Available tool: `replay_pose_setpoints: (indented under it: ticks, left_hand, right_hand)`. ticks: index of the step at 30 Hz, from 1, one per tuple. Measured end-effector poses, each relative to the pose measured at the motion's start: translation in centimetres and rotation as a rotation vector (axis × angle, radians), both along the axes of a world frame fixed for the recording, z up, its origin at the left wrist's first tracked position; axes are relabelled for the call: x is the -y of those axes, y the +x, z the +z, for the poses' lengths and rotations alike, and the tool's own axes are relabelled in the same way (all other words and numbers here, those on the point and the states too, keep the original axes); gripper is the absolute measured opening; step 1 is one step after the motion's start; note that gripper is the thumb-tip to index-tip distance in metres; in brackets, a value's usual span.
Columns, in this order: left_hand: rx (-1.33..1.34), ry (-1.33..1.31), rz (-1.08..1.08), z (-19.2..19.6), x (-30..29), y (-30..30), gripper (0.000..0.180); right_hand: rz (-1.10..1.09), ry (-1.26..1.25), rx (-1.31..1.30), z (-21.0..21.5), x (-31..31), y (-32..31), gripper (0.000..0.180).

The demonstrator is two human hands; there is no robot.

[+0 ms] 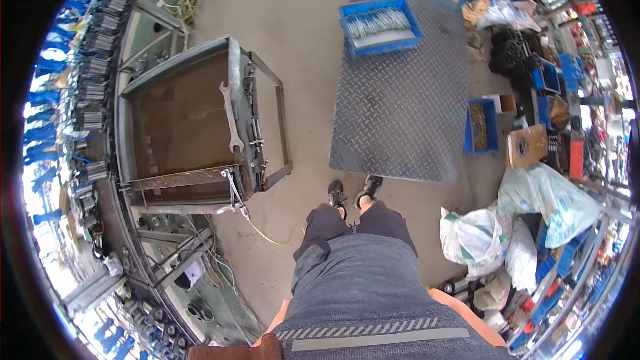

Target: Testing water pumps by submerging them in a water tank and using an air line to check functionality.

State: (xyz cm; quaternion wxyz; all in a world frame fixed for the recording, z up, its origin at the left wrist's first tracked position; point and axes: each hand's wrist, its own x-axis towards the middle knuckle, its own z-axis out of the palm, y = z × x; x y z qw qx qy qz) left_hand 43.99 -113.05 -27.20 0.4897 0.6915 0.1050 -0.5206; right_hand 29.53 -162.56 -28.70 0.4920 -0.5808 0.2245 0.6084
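Observation:
Neither of my hands shows; only bits of my arms (467, 313) appear on both sides of my dark grey shirt (360, 273) at the lower edge. Ahead and to the left stands a metal-framed table (177, 117) with a brown top. On its right side lies a large open-ended wrench (231, 117), beside a row of small metal tools along the edge. At its near right corner hangs a metal nozzle-like tool (235, 190) with a thin yellowish hose (267, 237). What my hands hold, if anything, is out of sight.
Ahead is a tread-plate platform (400, 113) carrying a blue crate (387, 49) of thin metal pieces. At right stand a blue bin (493, 140) of small parts, a cardboard box (527, 147) and white sacks (473, 240). Racks line both sides; cables lie at left.

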Motion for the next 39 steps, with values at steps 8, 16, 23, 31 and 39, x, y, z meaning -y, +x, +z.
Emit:
replay_pose_setpoints:
  ticks: [8, 16, 23, 31, 39]
  left_hand:
    - [0.156, 0.208, 0.103, 6.8, 6.5, 7.6, 0.027]
    - [-0.020, 0.484, 0.011, 1.6, 8.1, 24.1, 0.036]
    - [0.495, 0.167, -0.304, 0.1, 8.0, 47.4, 0.037]
    - [0.504, 0.104, -0.147, 2.7, 6.1, 62.7, 0.040]
    - [0.093, -0.154, 0.245, 1.9, 4.1, 73.4, 0.038]
  right_hand:
    - [-0.209, 0.108, 0.195, -3.8, 4.7, 3.5, 0.033]
    - [-0.269, 0.015, 0.143, -4.1, 5.6, 17.3, 0.031]
    - [-0.280, -0.190, 0.147, 0.9, 4.4, 40.1, 0.029]
    - [-0.231, -0.322, 0.162, 6.6, 2.0, 58.9, 0.027]
    - [-0.159, -0.434, 0.220, 8.5, 3.9, 75.9, 0.025]
